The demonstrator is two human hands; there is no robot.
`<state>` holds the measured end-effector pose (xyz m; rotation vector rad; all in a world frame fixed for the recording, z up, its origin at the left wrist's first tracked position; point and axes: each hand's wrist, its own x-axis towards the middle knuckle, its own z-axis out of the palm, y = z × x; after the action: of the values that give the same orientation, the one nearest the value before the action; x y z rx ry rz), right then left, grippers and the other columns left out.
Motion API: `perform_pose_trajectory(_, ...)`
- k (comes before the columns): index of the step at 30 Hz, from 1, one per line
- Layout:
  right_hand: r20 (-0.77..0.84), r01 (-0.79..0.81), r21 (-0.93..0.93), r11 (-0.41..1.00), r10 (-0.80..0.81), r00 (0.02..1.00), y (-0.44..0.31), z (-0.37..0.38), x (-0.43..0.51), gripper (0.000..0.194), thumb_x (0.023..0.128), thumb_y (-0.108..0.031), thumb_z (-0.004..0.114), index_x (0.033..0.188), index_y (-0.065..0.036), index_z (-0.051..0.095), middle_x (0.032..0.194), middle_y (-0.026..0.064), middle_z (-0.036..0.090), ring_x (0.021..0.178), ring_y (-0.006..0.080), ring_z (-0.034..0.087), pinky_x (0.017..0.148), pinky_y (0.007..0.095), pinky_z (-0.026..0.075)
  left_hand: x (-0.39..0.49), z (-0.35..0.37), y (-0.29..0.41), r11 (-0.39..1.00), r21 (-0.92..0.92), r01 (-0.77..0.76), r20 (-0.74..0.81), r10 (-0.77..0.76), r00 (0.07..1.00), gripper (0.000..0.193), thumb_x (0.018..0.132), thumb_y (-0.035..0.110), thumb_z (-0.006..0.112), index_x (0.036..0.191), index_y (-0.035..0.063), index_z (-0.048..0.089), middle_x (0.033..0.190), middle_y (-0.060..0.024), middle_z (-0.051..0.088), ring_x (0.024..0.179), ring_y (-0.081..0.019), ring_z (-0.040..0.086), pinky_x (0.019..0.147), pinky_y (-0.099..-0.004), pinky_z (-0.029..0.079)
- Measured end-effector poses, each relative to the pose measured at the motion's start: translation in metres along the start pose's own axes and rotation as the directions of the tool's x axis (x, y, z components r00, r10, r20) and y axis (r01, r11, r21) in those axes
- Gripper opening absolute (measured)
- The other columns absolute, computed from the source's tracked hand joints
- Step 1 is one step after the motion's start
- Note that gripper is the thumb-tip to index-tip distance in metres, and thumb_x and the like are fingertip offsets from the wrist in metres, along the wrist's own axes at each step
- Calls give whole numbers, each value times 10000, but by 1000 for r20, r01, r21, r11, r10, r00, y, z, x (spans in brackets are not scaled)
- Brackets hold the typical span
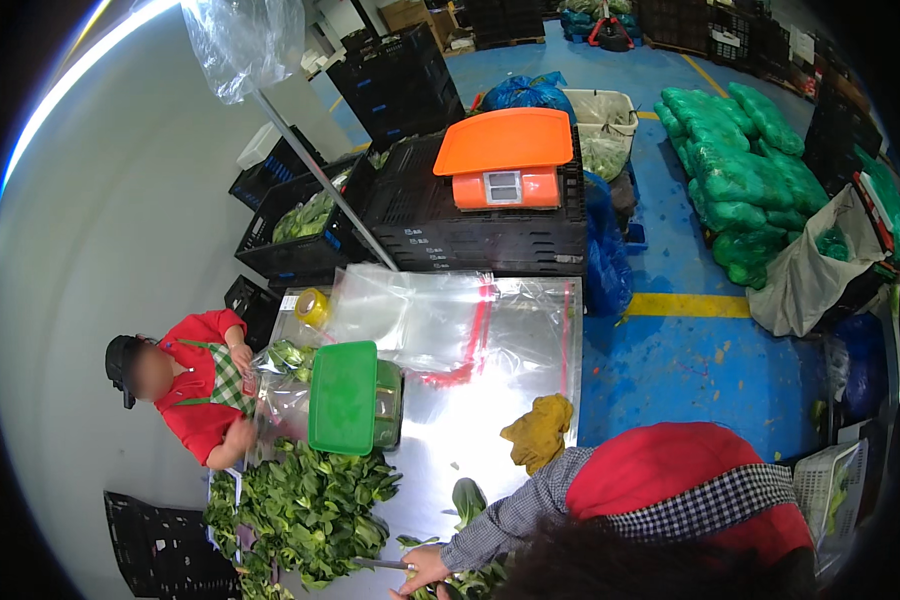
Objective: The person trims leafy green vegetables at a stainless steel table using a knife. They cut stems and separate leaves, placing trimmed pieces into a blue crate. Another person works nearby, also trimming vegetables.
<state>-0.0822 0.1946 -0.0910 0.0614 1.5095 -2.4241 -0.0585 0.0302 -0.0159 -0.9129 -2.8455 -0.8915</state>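
My right hand [426, 564], at the end of a checked sleeve, grips a knife [381, 562] with its blade pointing left. Just below it, at the picture's lower edge, a small part of what looks like my left hand [442, 592] shows beside leafy greens [474, 581]; most of it is cut off, so its hold cannot be told. Loose bok choy [468, 501] lies above my right sleeve. Left of the knife spreads a large heap of leafy greens [311, 510]. A mustard-coloured cloth [540, 433] rests on the metal table [438, 442].
Across the table a person [209, 375] in red handles a clear bag. A green-lidded container [343, 397], plastic bags [412, 315] and yellow tape roll [312, 307] are on the table. Beyond stand black crates [472, 244] with an orange scale [506, 161]; green sacks [742, 180] lie on the floor.
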Motion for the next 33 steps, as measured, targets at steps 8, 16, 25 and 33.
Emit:
perform_pose_trajectory(8,8,62,217,974,-66,998,-12,22,-5,461,868,-481,641,904,-23,618,643,37,597,447,118,537,373,273,402,-10,-6,-3,683,-540,491,163,-488,857,637,855,381,706,1328,15,488,1287,-204,539,1196,-312,513,1078,-497,305)
perform_pose_trajectory(16,-32,5,446,895,11,999,10,63,-12,269,923,-269,573,1004,-28,660,713,91,666,530,152,618,462,269,487,-4,8,32,397,-807,437,114,-621,775,583,865,304,701,1307,-21,503,1200,-222,578,1064,-313,573,937,-457,419)
perform_pose_trajectory(25,76,60,-442,895,-29,997,-45,11,-54,384,969,-336,502,1249,-90,410,806,77,632,507,158,553,468,333,473,-17,5,47,385,-798,463,-13,-780,626,484,889,126,661,1310,-49,499,1229,-174,603,1046,-280,615,856,-417,501)
perform_pose_trajectory(33,144,296,-696,654,-277,950,-98,-13,-71,279,933,-273,574,1130,-78,545,683,67,634,567,186,607,552,347,498,-35,3,45,514,-749,419,-21,-651,759,418,880,128,683,1239,-27,534,1064,-83,636,937,-155,600,813,-286,493)
